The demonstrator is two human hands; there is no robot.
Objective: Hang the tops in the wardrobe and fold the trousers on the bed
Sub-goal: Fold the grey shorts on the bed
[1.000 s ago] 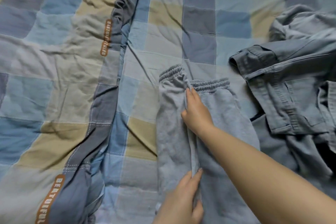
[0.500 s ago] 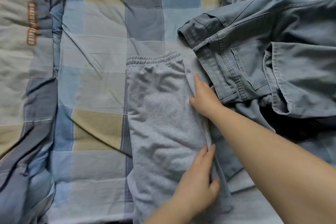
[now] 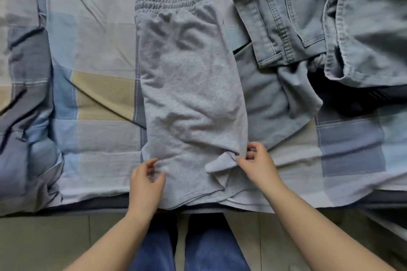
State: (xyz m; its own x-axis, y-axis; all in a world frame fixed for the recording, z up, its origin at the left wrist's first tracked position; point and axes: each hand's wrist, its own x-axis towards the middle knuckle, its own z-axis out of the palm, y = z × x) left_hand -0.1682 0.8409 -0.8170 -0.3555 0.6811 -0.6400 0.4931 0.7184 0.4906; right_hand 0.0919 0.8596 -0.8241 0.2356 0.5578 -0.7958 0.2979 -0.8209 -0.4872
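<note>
Grey sweat trousers (image 3: 189, 86) lie folded lengthwise on the checked bed cover (image 3: 99, 55), elastic waistband at the far end, lower end at the bed's near edge. My left hand (image 3: 146, 179) pinches the trousers' left edge near the bottom. My right hand (image 3: 256, 163) pinches the right edge, where a small flap of cloth sticks out. Blue denim jeans (image 3: 297, 17) lie crumpled to the right, touching the grey trousers.
A dark garment (image 3: 356, 99) lies under the jeans at the right. The bed's near edge (image 3: 88, 207) runs across the lower view, with floor tiles (image 3: 55, 240) and my legs in blue trousers (image 3: 189, 246) below it.
One trouser leg was laid over the other. Both hands slid down from the upper middle of the trousers to their lower edges, and the view pulled back to show the bed's edge.
</note>
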